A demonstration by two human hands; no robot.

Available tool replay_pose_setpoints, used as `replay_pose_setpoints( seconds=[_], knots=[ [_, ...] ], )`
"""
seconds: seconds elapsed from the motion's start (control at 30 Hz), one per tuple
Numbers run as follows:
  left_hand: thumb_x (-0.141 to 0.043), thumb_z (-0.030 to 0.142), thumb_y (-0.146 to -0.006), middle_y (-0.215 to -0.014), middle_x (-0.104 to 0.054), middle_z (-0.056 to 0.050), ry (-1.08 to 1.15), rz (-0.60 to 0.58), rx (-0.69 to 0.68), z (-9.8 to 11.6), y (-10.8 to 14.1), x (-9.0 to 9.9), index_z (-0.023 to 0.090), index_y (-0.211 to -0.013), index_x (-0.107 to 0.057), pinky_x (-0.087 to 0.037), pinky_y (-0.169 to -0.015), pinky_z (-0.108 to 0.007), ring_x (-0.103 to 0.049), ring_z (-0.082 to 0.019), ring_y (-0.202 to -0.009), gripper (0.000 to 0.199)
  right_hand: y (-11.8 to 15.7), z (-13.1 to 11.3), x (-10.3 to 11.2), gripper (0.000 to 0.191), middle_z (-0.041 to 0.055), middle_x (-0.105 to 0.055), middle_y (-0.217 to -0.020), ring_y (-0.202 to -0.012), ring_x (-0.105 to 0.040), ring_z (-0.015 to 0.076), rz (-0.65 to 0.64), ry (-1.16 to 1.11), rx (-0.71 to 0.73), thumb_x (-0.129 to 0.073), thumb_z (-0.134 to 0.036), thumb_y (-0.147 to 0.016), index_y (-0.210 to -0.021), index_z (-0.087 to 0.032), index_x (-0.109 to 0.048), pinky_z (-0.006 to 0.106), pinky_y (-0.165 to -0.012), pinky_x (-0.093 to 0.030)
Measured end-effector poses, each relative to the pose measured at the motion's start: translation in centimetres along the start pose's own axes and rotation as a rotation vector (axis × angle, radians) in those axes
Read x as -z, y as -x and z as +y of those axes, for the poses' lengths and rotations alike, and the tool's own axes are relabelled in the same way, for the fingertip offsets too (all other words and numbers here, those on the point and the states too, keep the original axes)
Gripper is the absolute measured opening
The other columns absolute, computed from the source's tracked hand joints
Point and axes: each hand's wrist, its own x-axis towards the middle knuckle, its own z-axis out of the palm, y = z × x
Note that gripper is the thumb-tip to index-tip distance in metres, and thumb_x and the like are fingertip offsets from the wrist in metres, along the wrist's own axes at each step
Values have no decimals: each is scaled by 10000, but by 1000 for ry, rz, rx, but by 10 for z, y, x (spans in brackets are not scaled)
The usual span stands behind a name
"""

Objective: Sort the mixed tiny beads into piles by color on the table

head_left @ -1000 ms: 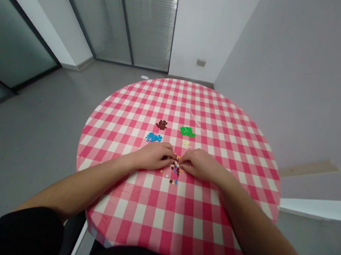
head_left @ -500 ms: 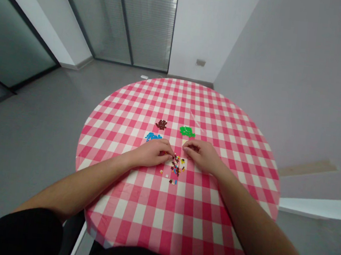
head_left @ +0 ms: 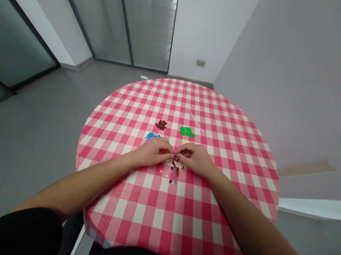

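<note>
Small mixed-colour pieces (head_left: 175, 169) lie loosely scattered near the table's middle, just below my fingertips. My left hand (head_left: 155, 152) is closed in a pinch at their upper left. Against its fingertips, my right hand (head_left: 197, 158) pinches from the other side; whatever sits between the fingers is too small to name. A blue pile (head_left: 151, 136) lies beyond my left hand and is partly covered by it. Farther off are a dark brown pile (head_left: 161, 125) and a green pile (head_left: 187, 131).
The round table wears a red and white checked cloth (head_left: 179, 100). A few single pieces (head_left: 173, 182) lie nearer to me. Grey floor, glass panels (head_left: 151, 24) and pale walls surround the table.
My right hand has moved left and slightly down, so its fingertips now meet those of my left hand, over the top of the mixed pieces. My left hand has barely moved.
</note>
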Motion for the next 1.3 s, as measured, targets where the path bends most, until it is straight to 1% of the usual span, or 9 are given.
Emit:
replay_pose_setpoints(
  seconds=[0.17, 0.3, 0.4, 0.53, 0.67, 0.77, 0.97, 1.13, 1.3],
  knots=[
    [-658, 249, -902, -839, -714, -30, 13, 26, 18, 1, 0, -1, 180, -860, -733, -462, -782, -281, -636, -148, -816, 110, 1, -1, -2, 110, 37, -704, -719, -618, -650, 151, -8, -69, -12, -680, -283, -764, -793, -177, -672, 248, -550, -512],
    [-659, 243, -898, -816, -707, -31, 8, 40, 23, 4, -1, -1, 176, -831, -726, -457, -763, -277, -629, -150, -805, 116, 1, 0, -3, 191, 15, -654, -686, -569, -593, 125, 22, -64, 20, -717, -325, -772, -740, -190, -587, 236, -515, -478],
    [-655, 238, -896, -833, -708, -37, 3, 53, 15, 4, -1, -1, 177, -857, -730, -464, -769, -279, -632, -155, -825, 103, 1, 2, -3, 236, 2, -625, -674, -563, -573, 121, 11, -53, 19, -721, -352, -783, -732, -196, -552, 237, -513, -464],
    [-632, 233, -904, -877, -710, -43, -15, 22, -13, 3, -1, -1, 188, -906, -736, -480, -800, -293, -638, -162, -861, 113, 1, 4, -2, 244, -7, -606, -667, -560, -566, 125, -12, -79, -11, -718, -361, -780, -740, -201, -538, 244, -510, -449],
    [-628, 222, -906, -902, -711, -45, -24, 10, -37, 1, -1, 0, 188, -927, -738, -483, -816, -290, -640, -160, -876, 117, 2, 4, -2, 219, -5, -612, -674, -576, -584, 134, -31, -114, -27, -709, -343, -783, -759, -203, -542, 252, -519, -458],
    [-617, 242, -926, -901, -710, -51, -29, 6, -41, 1, 0, 0, 180, -936, -737, -479, -811, -289, -638, -159, -870, 136, 2, 3, -2, 209, 11, -645, -718, -622, -623, 152, -37, -144, -19, -706, -342, -796, -800, -206, -547, 265, -544, -488],
    [-582, 251, -947, -871, -704, -46, -38, -11, 15, 3, -1, 1, 175, -899, -726, -461, -799, -294, -630, -161, -849, 170, 2, 5, -4, 254, 27, -669, -781, -717, -679, 183, -11, -182, 15, -711, -398, -823, -854, -213, -541, 298, -612, -548],
    [-581, 287, -936, -786, -683, -33, 56, 40, 105, 5, -2, 0, 170, -861, -712, -456, -735, -282, -614, -153, -772, 190, 2, 2, -5, 264, 40, -669, -793, -695, -655, 167, 90, -49, 73, -703, -433, -832, -864, -200, -583, 292, -626, -541],
    [-572, 307, -926, -753, -671, -19, 125, 51, 195, 7, -3, -2, 160, -847, -701, -429, -638, -249, -587, -124, -675, 211, 3, -4, -3, 139, 62, -707, -869, -769, -673, 179, 136, 128, 174, -648, -337, -865, -890, -200, -646, 304, -711, -540]
  ],
)
